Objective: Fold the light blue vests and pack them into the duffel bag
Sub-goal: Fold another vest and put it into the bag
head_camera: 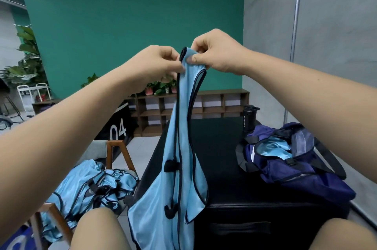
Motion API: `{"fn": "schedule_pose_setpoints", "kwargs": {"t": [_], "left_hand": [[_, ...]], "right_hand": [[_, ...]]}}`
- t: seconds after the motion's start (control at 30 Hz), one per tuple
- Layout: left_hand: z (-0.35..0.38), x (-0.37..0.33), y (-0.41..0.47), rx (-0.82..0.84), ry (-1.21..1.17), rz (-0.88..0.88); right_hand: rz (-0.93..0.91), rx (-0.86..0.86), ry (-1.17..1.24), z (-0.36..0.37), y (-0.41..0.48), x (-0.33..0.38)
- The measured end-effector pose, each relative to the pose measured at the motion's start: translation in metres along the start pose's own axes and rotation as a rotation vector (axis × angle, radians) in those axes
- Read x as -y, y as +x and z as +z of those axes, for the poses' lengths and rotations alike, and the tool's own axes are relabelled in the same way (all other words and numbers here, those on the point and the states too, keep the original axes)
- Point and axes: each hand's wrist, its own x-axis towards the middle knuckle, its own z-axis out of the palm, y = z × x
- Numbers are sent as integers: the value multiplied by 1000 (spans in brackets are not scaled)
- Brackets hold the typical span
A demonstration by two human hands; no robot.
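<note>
I'm pinching the top of the vest (155,204) with left hand (161,61) and right hand (218,53) so it hangs straight for folding.

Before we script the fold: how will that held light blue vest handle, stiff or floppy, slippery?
Likely very floppy: the light blue vest hangs in limp folds from where the left hand and right hand pinch its top. Probably light, since fingertip pinches carry it. Its sheen suggests slick fabric, so folds may slide open.
</note>
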Motion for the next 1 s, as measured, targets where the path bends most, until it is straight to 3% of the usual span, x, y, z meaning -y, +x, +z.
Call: {"fn": "schedule_pose_setpoints", "kwargs": {"t": [0.17, 0.3, 0.5, 0.73, 0.83, 1.0], "left_hand": [[11, 5, 7, -97, -106, 22], [15, 13, 6, -63, -180, -5], [9, 23, 1, -104, -172, -48], [6, 39, -2, -113, -176, -64], [5, 43, -1, -131, -184, -70], [5, 46, -3, -159, -197, -78]], "right_hand": [[35, -11, 31, 16, -8, -4], [95, -8, 94, 47, -29, -14], [264, 265, 253, 126, -96, -39], [407, 387, 284, 205, -180, -69], [476, 340, 255, 237, -219, -70], [490, 56, 104, 277, -280, -56]]}}
